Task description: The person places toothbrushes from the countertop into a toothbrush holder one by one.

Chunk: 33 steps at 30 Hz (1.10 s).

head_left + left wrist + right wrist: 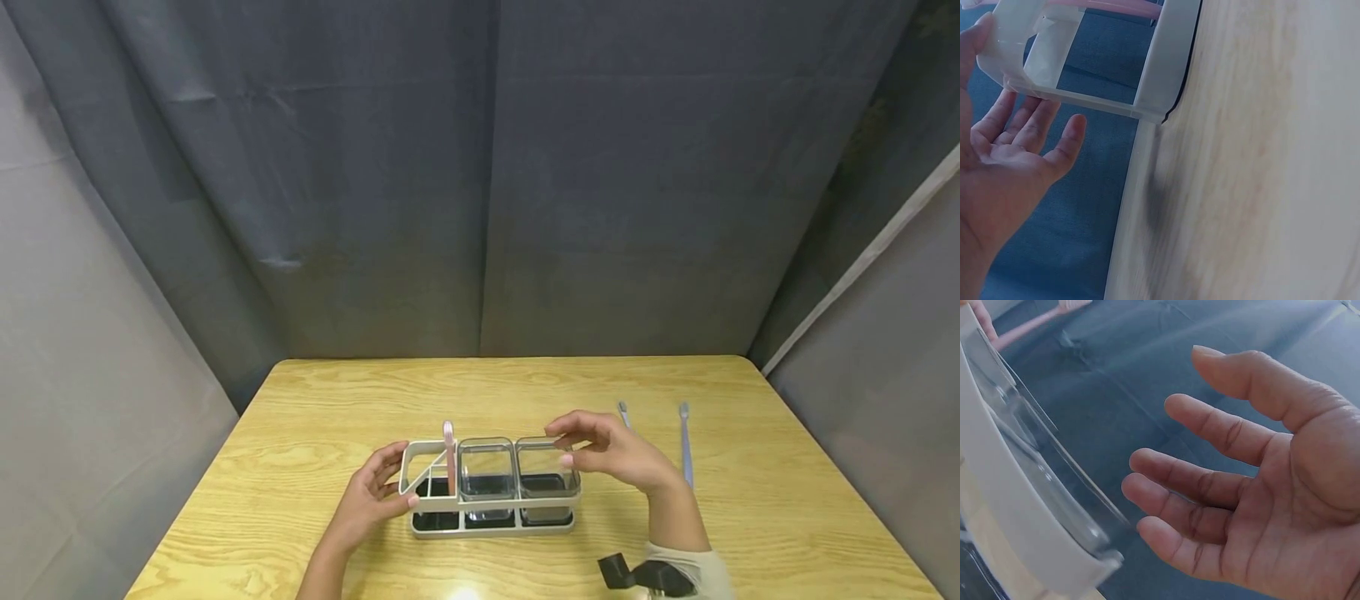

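Observation:
A white toothbrush holder (517, 503) with a dark base stands near the middle of the table. My left hand (367, 498) grips its left end, thumb at the front and fingertips against the rim, as the left wrist view also shows. A pink toothbrush (450, 467) stands upright in the divided left section. Two clear cups sit in the frame, a middle cup (486, 487) and a right cup (551, 490). Beside the right cup hovers my right hand (611, 450), fingers relaxed and apart; in the right wrist view the palm (1291, 506) holds nothing.
A blue toothbrush (686, 446) lies on the wooden table (300, 417) to the right. Another brush (623, 412) lies behind my right hand, partly hidden. Dark curtains (375, 208) hang behind the table, with paler cloth (90, 375) along the sides.

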Each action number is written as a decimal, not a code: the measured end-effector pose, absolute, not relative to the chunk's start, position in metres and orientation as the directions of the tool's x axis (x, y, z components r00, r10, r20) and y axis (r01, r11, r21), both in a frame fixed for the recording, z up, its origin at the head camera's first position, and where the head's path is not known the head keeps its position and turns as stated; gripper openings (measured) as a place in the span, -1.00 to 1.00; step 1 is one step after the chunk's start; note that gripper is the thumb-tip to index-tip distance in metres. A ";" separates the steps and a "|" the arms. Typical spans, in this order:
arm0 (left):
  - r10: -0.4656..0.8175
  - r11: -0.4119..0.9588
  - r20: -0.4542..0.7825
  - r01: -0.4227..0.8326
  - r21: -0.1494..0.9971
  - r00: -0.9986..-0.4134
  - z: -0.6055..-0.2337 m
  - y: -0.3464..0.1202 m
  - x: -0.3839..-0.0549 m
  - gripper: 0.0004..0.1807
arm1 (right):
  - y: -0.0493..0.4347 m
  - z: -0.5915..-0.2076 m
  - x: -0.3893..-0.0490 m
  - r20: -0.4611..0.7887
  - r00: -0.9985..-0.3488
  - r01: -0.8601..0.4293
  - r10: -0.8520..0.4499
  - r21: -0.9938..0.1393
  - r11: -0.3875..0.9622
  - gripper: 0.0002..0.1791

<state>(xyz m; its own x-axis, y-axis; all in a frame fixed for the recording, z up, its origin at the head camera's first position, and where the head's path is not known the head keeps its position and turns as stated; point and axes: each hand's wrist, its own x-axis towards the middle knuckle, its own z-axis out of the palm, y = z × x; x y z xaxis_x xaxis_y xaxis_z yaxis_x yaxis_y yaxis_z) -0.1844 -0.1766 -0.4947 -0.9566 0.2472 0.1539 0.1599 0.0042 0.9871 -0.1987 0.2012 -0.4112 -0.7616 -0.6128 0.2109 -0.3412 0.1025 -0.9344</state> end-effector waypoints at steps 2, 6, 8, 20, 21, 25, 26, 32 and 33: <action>0.248 0.011 0.155 0.163 0.987 -0.956 -0.494 -0.177 -0.184 -0.19 | 0.207 -0.413 -0.199 0.200 -0.778 -0.329 -0.596 -0.938 0.114 -0.61; 0.252 0.032 0.166 0.180 0.983 -0.953 -0.493 -0.177 -0.186 -0.20 | 0.217 -0.416 -0.200 0.205 -0.802 -0.324 -0.561 -0.938 0.121 -0.62; 0.253 0.037 0.170 0.185 0.982 -0.952 -0.493 -0.176 -0.187 -0.20 | 0.222 -0.417 -0.200 0.200 -0.818 -0.315 -0.540 -0.940 0.129 -0.62; 0.249 0.010 0.160 0.168 0.986 -0.955 -0.493 -0.177 -0.188 -0.22 | 0.248 -0.434 -0.206 0.140 -0.890 -0.235 -0.435 -0.956 0.173 -0.59; 0.250 0.006 0.162 0.169 0.986 -0.955 -0.493 -0.177 -0.188 -0.22 | 0.251 -0.436 -0.206 0.134 -0.893 -0.227 -0.431 -0.958 0.172 -0.58; 0.254 0.004 0.168 0.175 0.985 -0.952 -0.494 -0.176 -0.189 -0.22 | 0.262 -0.441 -0.207 0.126 -0.903 -0.212 -0.411 -0.962 0.170 -0.56; 0.253 0.008 0.168 0.176 0.984 -0.953 -0.494 -0.176 -0.189 -0.22 | 0.264 -0.443 -0.208 0.129 -0.903 -0.214 -0.409 -0.962 0.169 -0.56; 0.248 0.016 0.175 0.185 0.983 -0.953 -0.493 -0.175 -0.189 -0.24 | 0.277 -0.455 -0.212 0.150 -0.906 -0.232 -0.396 -0.959 0.166 -0.56; 0.250 0.016 0.175 0.185 0.983 -0.952 -0.492 -0.175 -0.189 -0.24 | 0.278 -0.457 -0.212 0.147 -0.909 -0.229 -0.390 -0.958 0.172 -0.56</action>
<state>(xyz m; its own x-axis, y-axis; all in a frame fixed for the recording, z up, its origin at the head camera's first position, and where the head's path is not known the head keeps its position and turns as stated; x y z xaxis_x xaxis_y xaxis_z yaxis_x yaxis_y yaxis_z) -0.1895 -0.1748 -0.4925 -0.9523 0.2497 0.1752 0.1848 0.0156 0.9826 -0.2125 0.2783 -0.4569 -0.9089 -0.3902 0.1475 -0.2293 0.1718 -0.9581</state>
